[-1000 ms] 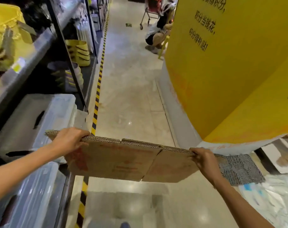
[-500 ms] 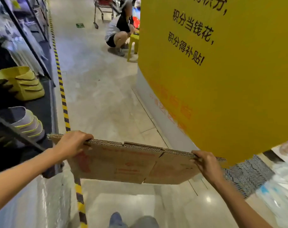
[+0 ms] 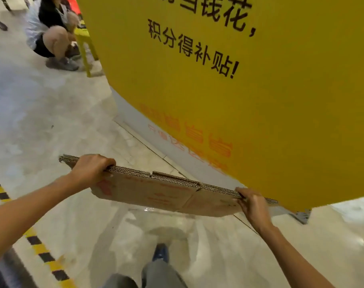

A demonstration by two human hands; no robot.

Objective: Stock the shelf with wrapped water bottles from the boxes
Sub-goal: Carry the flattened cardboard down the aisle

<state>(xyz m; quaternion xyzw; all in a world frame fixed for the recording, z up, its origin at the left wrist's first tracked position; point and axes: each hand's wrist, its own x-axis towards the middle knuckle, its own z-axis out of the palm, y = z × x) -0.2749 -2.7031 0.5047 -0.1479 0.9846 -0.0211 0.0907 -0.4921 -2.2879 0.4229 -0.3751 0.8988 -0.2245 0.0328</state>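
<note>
I carry a flattened cardboard box (image 3: pixel 156 190) edge-up in front of me, brown with faded red print. My left hand (image 3: pixel 91 166) grips its top edge near the left end, fingers curled over the corrugated rim. My right hand (image 3: pixel 251 202) grips the top edge near the right end. The box hangs above the shiny floor, close to a big yellow pillar. No water bottles or shelf show in this view.
A yellow pillar (image 3: pixel 239 90) with black writing fills the right side, close to the box. A person (image 3: pixel 50 36) crouches by a yellow stool (image 3: pixel 83 40) at upper left. Black-and-yellow floor tape (image 3: pixel 37 244) runs along the lower left. My shoe (image 3: pixel 160 252) is below.
The view has swung right and forward: the shelves on the left have left the frame, and the pillar and crouching person are nearer. Both hands keep the same grip on the flattened box.
</note>
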